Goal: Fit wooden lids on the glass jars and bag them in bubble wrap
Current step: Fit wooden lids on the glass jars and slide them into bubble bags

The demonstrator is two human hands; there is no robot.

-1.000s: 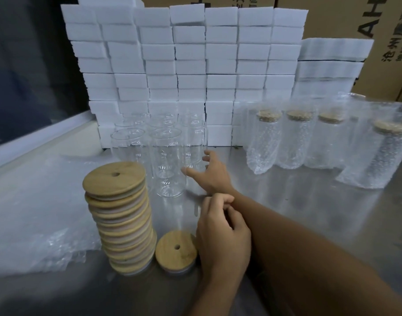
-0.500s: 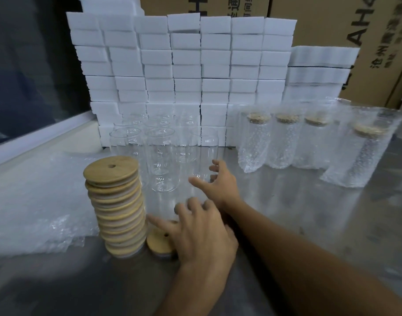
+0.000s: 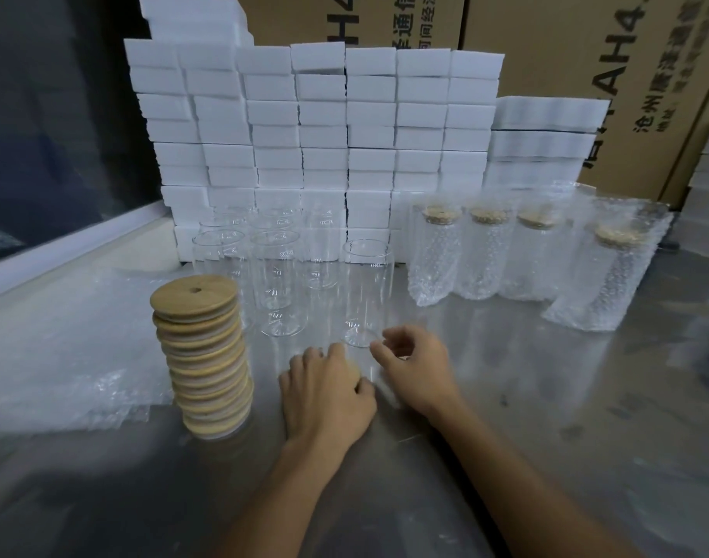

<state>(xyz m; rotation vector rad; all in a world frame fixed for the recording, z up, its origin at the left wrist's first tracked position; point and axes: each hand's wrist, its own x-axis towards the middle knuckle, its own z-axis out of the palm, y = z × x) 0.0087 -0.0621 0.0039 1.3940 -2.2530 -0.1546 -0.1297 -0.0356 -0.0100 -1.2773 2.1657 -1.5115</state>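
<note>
While the wall of white foam blocks closes off the back of the desk, I note four bagged, lidded jars at right and a cluster of bare glass jars behind the lid stack. One jar stands apart, nearest me, open-mouthed. My right hand sits just at its base, fingers loosely curled and holding nothing. My left hand lies palm-down over a single lid, fingers bent round its edge; only a sliver of wood shows. I judge the lidding step is in hand: next calls for steadying the jar, lifting the lid and seating it squarely on the rim.
</note>
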